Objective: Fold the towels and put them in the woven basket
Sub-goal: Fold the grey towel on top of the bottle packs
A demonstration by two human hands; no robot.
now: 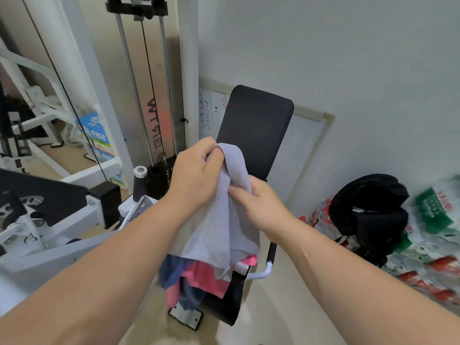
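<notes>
In mid-air above the bench [256, 125], a grey towel [224, 220] hangs from both hands. The left hand [196, 175] has its fingers curled tight round the bunched top edge. The right hand [261, 207] sits lower and pinches a fold between thumb and fingers. The cloth is soft, finely looped terry that drapes in long folds, and its lower hem is ragged.

Under that hem lie a pink towel [206, 277] and a blue towel [171, 270], crumpled together on the bench seat and spilling over its near edge. The grey towel hides much of both. The bench is black and padded, its back pad a rounded rectangle tilted up toward the wall. A white tube with a black grip [270, 257] curves out at its right side.

A whiteboard [211, 113] leans behind the pad, half covered by it. It carries small handwriting, mostly too small to read, though "3W" can be made out. To the left, a brushed-metal panel [154, 120] of a weight machine bears large sideways lettering that I cannot read with certainty. Farther left are blue boxes [97, 135] printed with Chinese characters.

To the right on the floor lies a black bag [368, 207], its shape unclear. It rests against shrink-wrapped bottles [435, 267] with red caps, blurred and cut off by the frame.
</notes>
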